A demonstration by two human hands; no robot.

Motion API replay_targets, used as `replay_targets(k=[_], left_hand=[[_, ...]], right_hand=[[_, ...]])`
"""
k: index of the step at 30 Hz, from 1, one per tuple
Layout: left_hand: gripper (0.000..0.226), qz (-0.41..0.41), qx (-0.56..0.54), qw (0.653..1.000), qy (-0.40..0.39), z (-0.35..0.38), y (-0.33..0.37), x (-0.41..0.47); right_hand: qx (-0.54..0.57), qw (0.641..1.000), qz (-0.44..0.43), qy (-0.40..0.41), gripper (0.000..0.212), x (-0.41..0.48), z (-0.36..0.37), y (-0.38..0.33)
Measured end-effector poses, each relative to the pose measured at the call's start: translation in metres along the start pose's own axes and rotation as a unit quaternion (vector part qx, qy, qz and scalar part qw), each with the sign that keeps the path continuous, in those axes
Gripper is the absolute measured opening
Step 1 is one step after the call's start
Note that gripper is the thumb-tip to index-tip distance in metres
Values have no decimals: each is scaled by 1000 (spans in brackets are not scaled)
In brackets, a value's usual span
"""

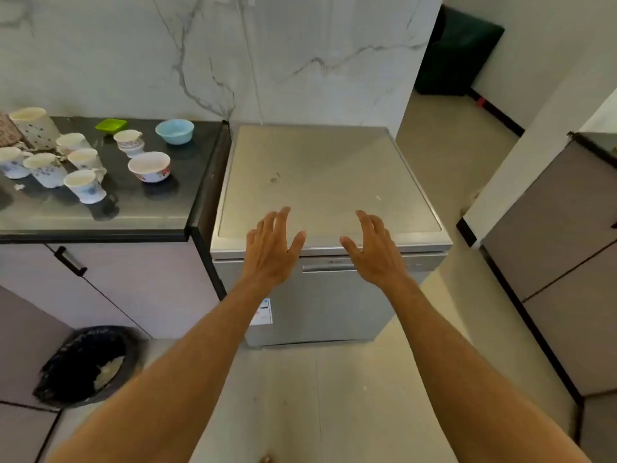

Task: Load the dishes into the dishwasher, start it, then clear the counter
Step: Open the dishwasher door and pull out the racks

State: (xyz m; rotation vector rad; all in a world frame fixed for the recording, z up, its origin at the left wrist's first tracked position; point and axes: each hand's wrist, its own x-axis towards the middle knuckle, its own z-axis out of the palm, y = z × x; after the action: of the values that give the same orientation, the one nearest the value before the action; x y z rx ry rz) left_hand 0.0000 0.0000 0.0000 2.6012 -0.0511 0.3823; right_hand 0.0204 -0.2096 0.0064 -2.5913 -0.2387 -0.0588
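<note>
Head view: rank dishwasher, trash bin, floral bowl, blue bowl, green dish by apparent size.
1. dishwasher
2. trash bin
3. floral bowl and blue bowl: nearly alike. The floral bowl sits closer to the camera, so they are not ranked.
4. green dish, smallest

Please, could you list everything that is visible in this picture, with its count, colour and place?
dishwasher: one, silver, centre, door closed
counter: one, black, left of the dishwasher
mugs: about six, white with flower print, left part of the counter
tall cup: one, white, patterned, back left of the counter
flowered bowl: one, white and red, in front of the blue bowl
blue bowl: one, light blue, back of the counter
green dish: one, green, left of the blue bowl
bin: one, black, floor, lower left
cabinet: one, grey, right edge
left hand: open, empty, over the dishwasher's front edge
right hand: open, empty, beside it
</note>
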Motion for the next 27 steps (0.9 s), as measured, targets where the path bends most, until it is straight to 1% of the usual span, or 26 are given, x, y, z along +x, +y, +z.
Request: replay_targets(k=[2, 4, 6, 8, 9, 10, 11, 12, 14, 15, 16, 17, 18, 20, 21, 24, 25, 27], left_hand=[[52, -55, -58, 997, -15, 14, -2, -5], [46, -133, -122, 982, -51, 29, -1, -16], [44, -210, -200, 954, -75, 43, 2, -21], [44, -284, -276, 915, -82, 56, 4, -18], [45, -322, -318, 887, -88, 65, 4, -15], [46, -363, -362, 854, -92, 73, 5, -11], [46, -407, -409, 812, -88, 80, 7, -6], [47, -446, -456, 766, -82, 85, 11, 0], [56, -495, -536, 681, -64, 95, 10, 9], [59, -507, -563, 650, -55, 101, 9, 11], [58, -514, -578, 631, -47, 107, 9, 14], [57, -519, -589, 618, -35, 113, 7, 15], [56, -524, -602, 602, -22, 117, 5, 16], [57, -529, -628, 571, 2, 123, 2, 21], [57, -528, -637, 562, 9, 127, 0, 24], [49, -521, -651, 551, 15, 134, -1, 30], [50, -520, -652, 552, 19, 137, -1, 29], [57, -522, -644, 558, 30, 139, 1, 27]], right_hand=[[57, 997, 49, 3, 67, -5, 10, 6], [104, 990, 100, -13, 63, -16, 23, 14], [174, 972, 159, -16, 58, -18, 35, 22], [244, 943, 225, -15, 46, -12, 43, 28], [286, 922, 259, -18, 45, -9, 47, 29], [336, 895, 293, -26, 51, -4, 51, 32], [380, 864, 329, -37, 58, 1, 55, 35], [425, 829, 361, -48, 59, 6, 59, 37], [518, 755, 398, -51, 53, 14, 66, 42], [564, 717, 406, -49, 57, 19, 72, 45], [603, 682, 410, -44, 61, 24, 77, 49], [630, 657, 412, -39, 62, 28, 83, 52], [648, 640, 411, -31, 59, 32, 88, 53], [673, 616, 409, -11, 48, 39, 93, 54], [683, 605, 410, -2, 42, 42, 95, 55], [712, 579, 398, 7, 26, 49, 99, 59], [715, 577, 395, 7, 27, 48, 101, 61], [712, 579, 397, 9, 39, 45, 103, 64]])
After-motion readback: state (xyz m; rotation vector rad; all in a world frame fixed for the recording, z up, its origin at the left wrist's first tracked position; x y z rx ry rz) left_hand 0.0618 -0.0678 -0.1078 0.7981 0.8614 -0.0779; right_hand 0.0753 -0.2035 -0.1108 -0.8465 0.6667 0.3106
